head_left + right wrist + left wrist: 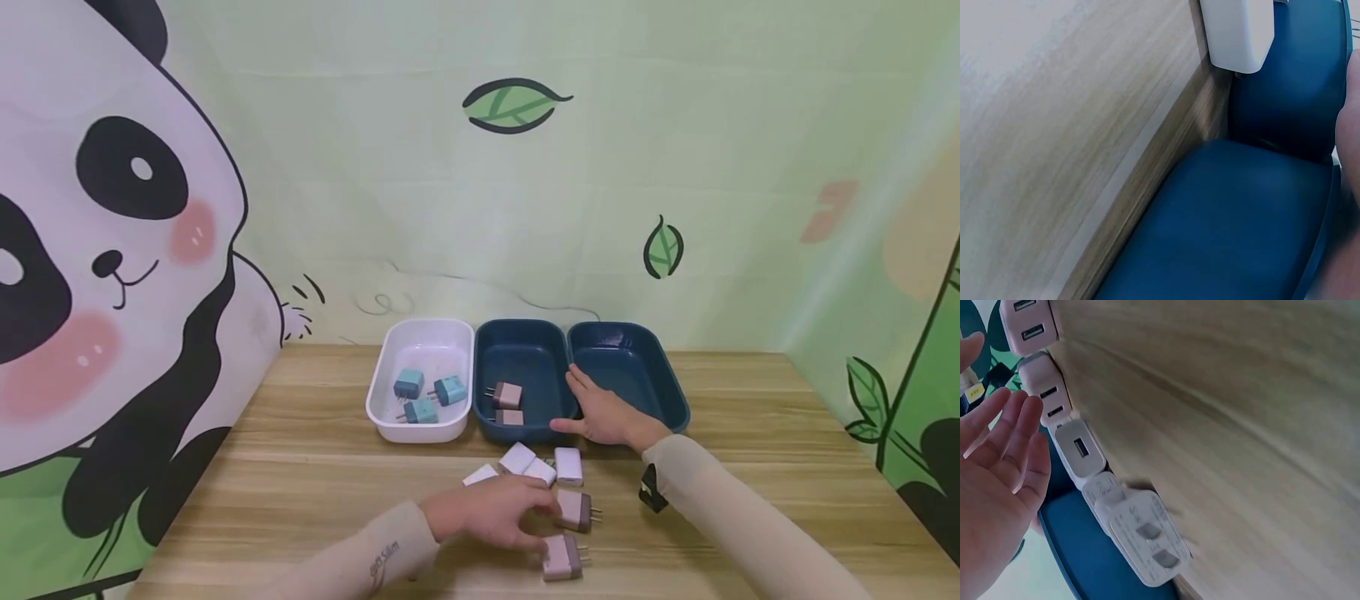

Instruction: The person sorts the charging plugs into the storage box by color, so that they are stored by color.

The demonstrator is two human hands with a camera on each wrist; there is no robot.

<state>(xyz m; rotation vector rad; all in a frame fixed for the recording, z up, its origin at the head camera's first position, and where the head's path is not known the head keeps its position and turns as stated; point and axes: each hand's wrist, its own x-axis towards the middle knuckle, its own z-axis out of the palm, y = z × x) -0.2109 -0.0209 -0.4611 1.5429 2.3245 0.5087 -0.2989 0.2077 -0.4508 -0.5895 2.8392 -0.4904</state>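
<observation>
My left hand (498,508) hovers low over the table with its fingers spread and nothing between them. Its fingertips come right up to two pink chargers, a nearer pink charger (558,558) and a farther pink charger (573,508), both with prongs pointing right. Just beyond lie several white chargers (568,465), some partly covered by the hand. The right hand (603,414) reaches over the adjoining rims of the middle blue tray (525,432) and the right blue tray (678,404), fingers extended and holding nothing. Two pink chargers (507,394) lie inside the middle tray.
A white tray (378,412) at the left of the row holds three teal chargers (408,382). All three trays stand side by side near the table's back edge, before a printed backdrop (360,208). A dark band (652,490) circles the right wrist.
</observation>
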